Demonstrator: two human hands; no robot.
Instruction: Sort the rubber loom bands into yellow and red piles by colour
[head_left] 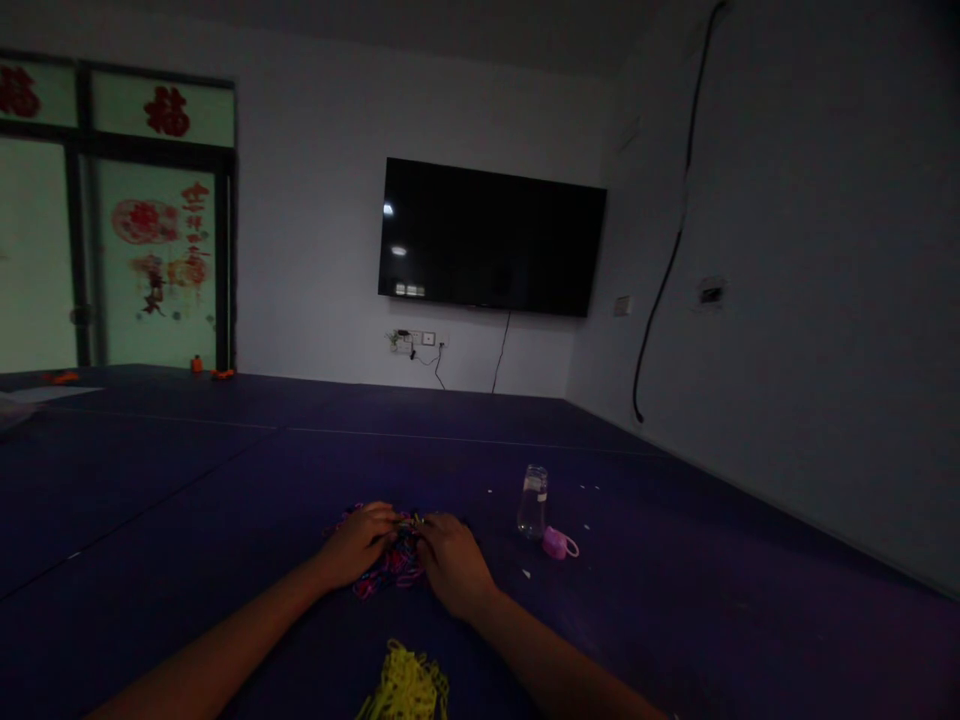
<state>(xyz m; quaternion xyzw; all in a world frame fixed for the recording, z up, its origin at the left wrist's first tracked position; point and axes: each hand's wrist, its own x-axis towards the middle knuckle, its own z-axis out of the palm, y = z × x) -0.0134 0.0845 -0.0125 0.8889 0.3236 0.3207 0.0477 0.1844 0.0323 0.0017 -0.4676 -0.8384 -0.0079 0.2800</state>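
Note:
A tangled pile of thin pink, blue and dark cords (391, 575) lies on the purple surface under and between my hands. My left hand (358, 545) rests over its left side with the fingers curled together toward the middle. From the right, my right hand (456, 568) reaches in with its fingers bent and closed. A small pale yellowish bit shows between the two sets of fingertips, too dark and small to name. Closer to me, a heap of yellow looped cords (409, 685) lies apart from both hands.
A clear bottle (533, 505) stands right of my hands, with its pink looped cap (556, 543) beside it. White scraps (526, 574) dot the purple surface (712, 600). Orange items (223, 375) sit by the glass door. A television (491, 240) hangs on the far wall.

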